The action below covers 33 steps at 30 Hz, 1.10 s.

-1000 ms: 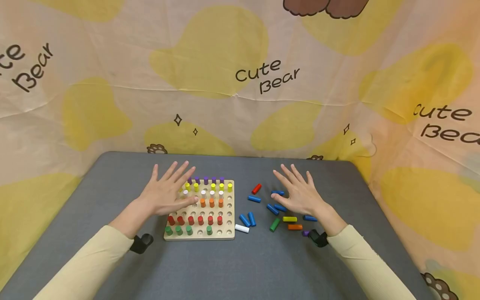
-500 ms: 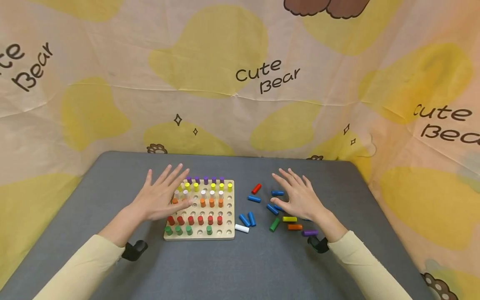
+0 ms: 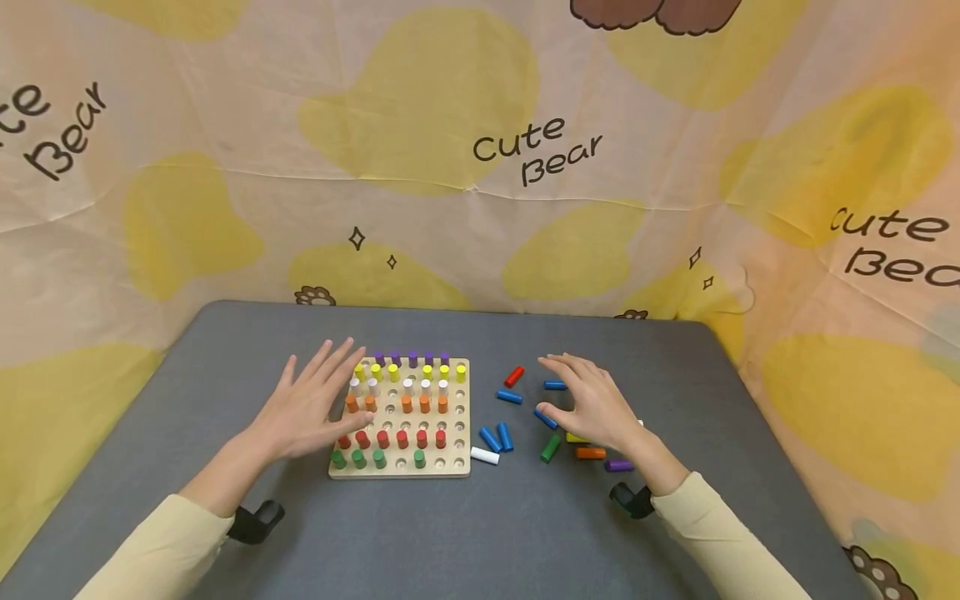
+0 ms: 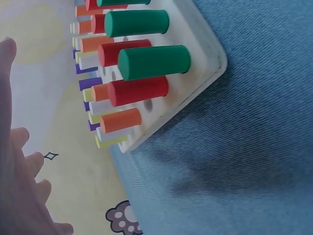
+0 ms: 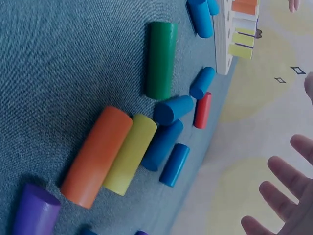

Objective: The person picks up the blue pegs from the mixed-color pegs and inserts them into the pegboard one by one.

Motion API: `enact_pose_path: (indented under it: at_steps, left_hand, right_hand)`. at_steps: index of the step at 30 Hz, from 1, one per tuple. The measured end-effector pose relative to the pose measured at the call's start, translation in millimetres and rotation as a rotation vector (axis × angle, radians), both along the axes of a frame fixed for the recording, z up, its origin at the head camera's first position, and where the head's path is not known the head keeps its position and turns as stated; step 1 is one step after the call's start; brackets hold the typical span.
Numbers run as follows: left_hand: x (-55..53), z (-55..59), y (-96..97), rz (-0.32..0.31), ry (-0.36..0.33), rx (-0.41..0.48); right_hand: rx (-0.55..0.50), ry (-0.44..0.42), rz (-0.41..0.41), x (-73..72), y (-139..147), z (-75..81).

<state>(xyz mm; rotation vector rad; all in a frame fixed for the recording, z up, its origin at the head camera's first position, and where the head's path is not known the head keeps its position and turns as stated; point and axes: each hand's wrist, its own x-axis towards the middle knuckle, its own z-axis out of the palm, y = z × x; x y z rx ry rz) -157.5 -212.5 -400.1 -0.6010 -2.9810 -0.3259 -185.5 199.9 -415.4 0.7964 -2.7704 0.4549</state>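
Loose grn peg [image 3: 551,448] lies near-left of R hand [image 3: 600,407], nearer than L hand [image 3: 302,414] (both wide, w/ nothing held), long axis near-left to far-right.

The desk [image 3: 480,542] has a grey, finely ribbed surface with rounded far corners, looking bluer from the wrists. A pale pegboard [image 3: 390,477] lies flat on it, left of centre. Just beside the board's right edge lies a white peg [image 3: 485,456]. Farther right, blue pegs [image 3: 509,397] are scattered on their sides, along with a red peg [image 3: 513,377], a green peg [image 5: 162,60] and a purple peg [image 5: 36,211]. An orange peg [image 5: 96,156] lies right alongside a yellow peg [image 5: 130,154].
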Motion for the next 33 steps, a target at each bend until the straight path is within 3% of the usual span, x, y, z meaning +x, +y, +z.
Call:
enact_pose_path:
  at_steps: [11, 19, 33]
  left_hand:
    - [14.0, -13.6, -7.1, -0.004, 0.020, 0.078]
    - [24.4, -24.6, -13.5, 0.003, 0.006, 0.124]
    - [33.9, -44.3, -29.5, 0.023, -0.088, 0.103]
  right_hand:
    - [-0.055, -0.001, 0.098, 2.3, -8.3, -10.3]
    - [-0.027, -0.084, 0.128, 6.8, -17.2, -16.1]
    - [-0.005, -0.160, 0.191, 10.1, -29.4, -28.4]
